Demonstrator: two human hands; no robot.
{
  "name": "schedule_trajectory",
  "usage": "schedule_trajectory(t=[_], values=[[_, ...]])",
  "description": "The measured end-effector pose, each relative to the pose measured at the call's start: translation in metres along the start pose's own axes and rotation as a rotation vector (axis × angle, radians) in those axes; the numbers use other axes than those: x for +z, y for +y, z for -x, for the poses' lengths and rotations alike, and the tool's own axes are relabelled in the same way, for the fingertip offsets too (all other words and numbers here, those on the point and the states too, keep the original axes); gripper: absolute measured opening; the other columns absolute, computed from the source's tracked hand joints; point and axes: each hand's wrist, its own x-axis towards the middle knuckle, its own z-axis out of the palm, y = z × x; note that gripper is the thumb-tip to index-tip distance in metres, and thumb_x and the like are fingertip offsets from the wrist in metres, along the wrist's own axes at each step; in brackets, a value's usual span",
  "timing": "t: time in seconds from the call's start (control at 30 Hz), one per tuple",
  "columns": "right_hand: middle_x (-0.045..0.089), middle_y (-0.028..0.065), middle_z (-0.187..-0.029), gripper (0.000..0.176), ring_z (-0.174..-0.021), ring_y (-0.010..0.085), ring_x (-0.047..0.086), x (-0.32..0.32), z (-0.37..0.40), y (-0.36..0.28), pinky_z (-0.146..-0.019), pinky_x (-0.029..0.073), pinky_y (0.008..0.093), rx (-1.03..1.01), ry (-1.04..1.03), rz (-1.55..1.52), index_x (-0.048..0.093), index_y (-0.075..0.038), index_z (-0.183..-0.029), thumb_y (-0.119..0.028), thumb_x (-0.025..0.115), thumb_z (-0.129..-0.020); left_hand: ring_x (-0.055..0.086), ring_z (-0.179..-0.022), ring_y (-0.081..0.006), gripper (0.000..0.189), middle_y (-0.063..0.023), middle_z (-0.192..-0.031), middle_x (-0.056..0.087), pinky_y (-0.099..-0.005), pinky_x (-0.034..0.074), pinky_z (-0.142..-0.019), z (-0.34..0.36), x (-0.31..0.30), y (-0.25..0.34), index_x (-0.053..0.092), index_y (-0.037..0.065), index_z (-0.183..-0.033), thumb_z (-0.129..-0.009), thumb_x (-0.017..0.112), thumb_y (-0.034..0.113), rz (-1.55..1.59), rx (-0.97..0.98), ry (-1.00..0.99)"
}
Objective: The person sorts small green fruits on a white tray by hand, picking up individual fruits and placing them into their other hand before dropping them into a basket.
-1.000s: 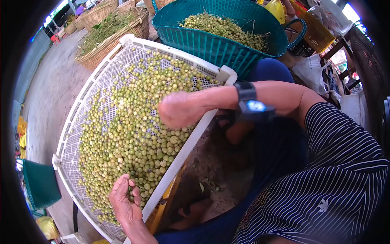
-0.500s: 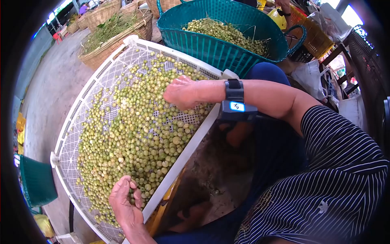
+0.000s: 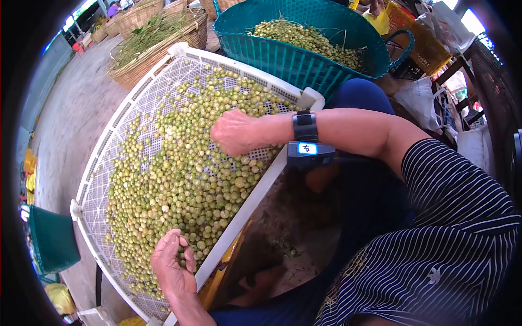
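A person in a striped shirt (image 3: 391,271) works both hands over a white tray (image 3: 93,209) spread with small green fruit (image 3: 174,163). The right hand (image 3: 237,133), a black wristband (image 3: 305,128) behind it, is curled knuckles-up, fruit lying around its fingers; their tips are hidden, and whether they grip anything cannot be told. The left hand (image 3: 174,262) is half curled at the tray's near edge, a gap between thumb and bent fingers, fruit just beyond them; any hold there is unclear. Past the right fingers stands a teal basket (image 3: 266,54) containing more fruit; farther from both hands, a woven basket (image 3: 132,77) brims with greenery (image 3: 148,41).
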Motion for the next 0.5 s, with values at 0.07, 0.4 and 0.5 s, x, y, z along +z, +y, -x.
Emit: schedule_trajectory(t=[0.07, 0.4, 0.5], values=[[0.059, 0.0229, -0.064, 0.013, -0.060, 0.0405, 0.059, -0.004, -0.004, -0.001, -0.051, 0.046, 0.0482, 0.009, 0.000, -0.065, 0.059, 0.003, -0.062, -0.007, 0.051, -0.058, 0.047, -0.046, -0.0117, 0.014, -0.0053, -0.070, 0.057, -0.0196, 0.030, -0.034, 0.000, 0.001, -0.001, 0.058, 0.000, -0.093, -0.085, 0.057, 0.011, 0.008, -0.010, -0.016], [0.060, 0.0205, -0.076, 0.009, -0.069, 0.0348, 0.060, 0.026, -0.021, -0.017, -0.057, 0.044, 0.0479, -0.089, -0.029, -0.100, 0.059, 0.000, -0.067, -0.004, 0.051, -0.065, 0.048, -0.047, -0.0120, 0.015, -0.0063, -0.070, 0.058, -0.0196, 0.030, -0.034, -0.003, 0.001, -0.008, 0.058, -0.001, -0.092, -0.085, 0.057, 0.012, 0.021, -0.028, -0.070], [0.058, 0.0190, -0.069, 0.009, -0.063, 0.0336, 0.059, 0.029, -0.027, -0.016, -0.055, 0.043, 0.0483, -0.126, 0.003, -0.060, 0.055, -0.001, -0.063, -0.007, 0.051, -0.068, 0.045, -0.048, -0.0096, 0.013, -0.0045, -0.071, 0.055, -0.0188, 0.030, -0.035, -0.001, 0.004, -0.006, 0.055, 0.002, -0.093, -0.088, 0.054, 0.013, -0.030, -0.038, -0.069]])
